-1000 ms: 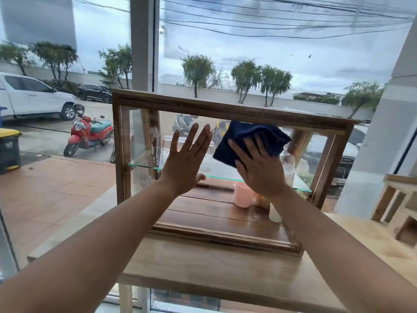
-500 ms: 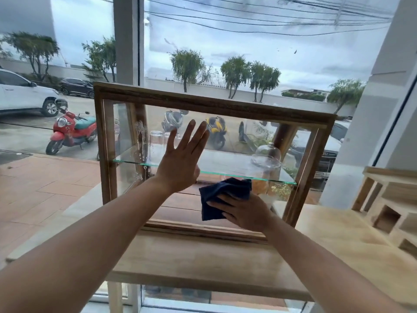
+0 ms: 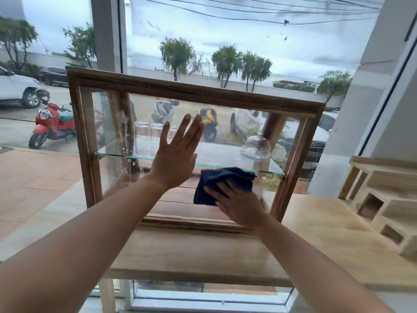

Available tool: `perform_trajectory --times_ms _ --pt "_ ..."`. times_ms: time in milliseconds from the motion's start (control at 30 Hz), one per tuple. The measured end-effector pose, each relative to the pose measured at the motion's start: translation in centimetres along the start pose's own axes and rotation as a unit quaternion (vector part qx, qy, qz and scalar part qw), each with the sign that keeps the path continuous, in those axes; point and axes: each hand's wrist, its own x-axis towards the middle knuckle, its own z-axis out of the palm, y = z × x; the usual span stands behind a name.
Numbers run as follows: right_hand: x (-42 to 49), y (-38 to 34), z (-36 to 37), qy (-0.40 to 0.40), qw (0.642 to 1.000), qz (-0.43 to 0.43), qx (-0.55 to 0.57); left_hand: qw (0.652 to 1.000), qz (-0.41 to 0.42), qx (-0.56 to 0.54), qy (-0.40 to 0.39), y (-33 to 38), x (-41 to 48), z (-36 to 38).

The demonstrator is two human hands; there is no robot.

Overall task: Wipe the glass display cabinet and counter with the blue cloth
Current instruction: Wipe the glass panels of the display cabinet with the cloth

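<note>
A wood-framed glass display cabinet (image 3: 194,92) stands on a pale wooden counter (image 3: 194,251). My left hand (image 3: 176,154) lies flat on the front glass near its middle, fingers straight and spread. My right hand (image 3: 237,202) presses the dark blue cloth (image 3: 216,179) against the lower right part of the same pane, fingers spread over it. Inside, a glass shelf (image 3: 112,154) carries upturned drinking glasses (image 3: 147,136) and a glass dome (image 3: 256,145).
A pale wooden rack with open compartments (image 3: 381,199) sits on the counter at the right. Behind the cabinet is a large window with a pillar (image 3: 106,32); outside stand a red scooter (image 3: 53,124) and parked cars. A white wall (image 3: 383,86) rises at right.
My right hand has carried the cloth from the upper part of the glass down to the lower part, then slightly right. My left hand has stayed flat on the pane.
</note>
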Motion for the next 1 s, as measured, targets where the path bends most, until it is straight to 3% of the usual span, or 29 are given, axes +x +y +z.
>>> perform_trajectory --times_ms 67,167,267,367,433,533,667,800,900,1000 --pt "-3.6 -1.4 1.1 -0.075 0.988 -0.123 -0.058 1.0 0.003 -0.003 -0.002 -0.2 0.0 0.0" --pt "-4.3 0.4 1.2 -0.075 0.98 -0.175 -0.065 1.0 0.002 -0.005 -0.005 -0.2 0.0 0.0" --pt "-0.8 5.5 -1.0 -0.014 0.994 -0.099 -0.032 1.0 -0.003 -0.005 -0.008 0.2 0.0 0.1" --pt "3.4 10.4 -4.9 0.054 0.992 0.114 -0.012 1.0 -0.016 -0.013 -0.001 0.8 -0.1 0.2" --pt "4.2 10.6 -5.7 0.066 0.981 0.184 -0.014 0.999 -0.027 -0.021 0.004 1.2 -0.1 0.2" --pt "2.1 6.9 -3.5 0.055 0.981 0.185 0.01 0.999 -0.041 -0.025 0.005 1.6 -0.1 0.4" --pt "-6.2 0.2 0.4 -0.035 0.999 0.01 0.01 0.998 -0.041 -0.035 0.01 1.5 -0.1 0.5" --pt "-8.9 1.0 0.9 -0.071 0.996 -0.036 0.03 0.999 -0.037 -0.039 0.01 1.2 -0.1 0.6" --pt "-5.7 6.8 -1.0 -0.049 0.999 0.022 0.001 0.998 -0.046 -0.042 0.01 1.7 -0.1 0.6" --pt "-1.1 12.2 -4.5 0.012 0.98 0.197 -0.009 0.997 -0.063 -0.037 0.006 2.4 0.1 0.9"
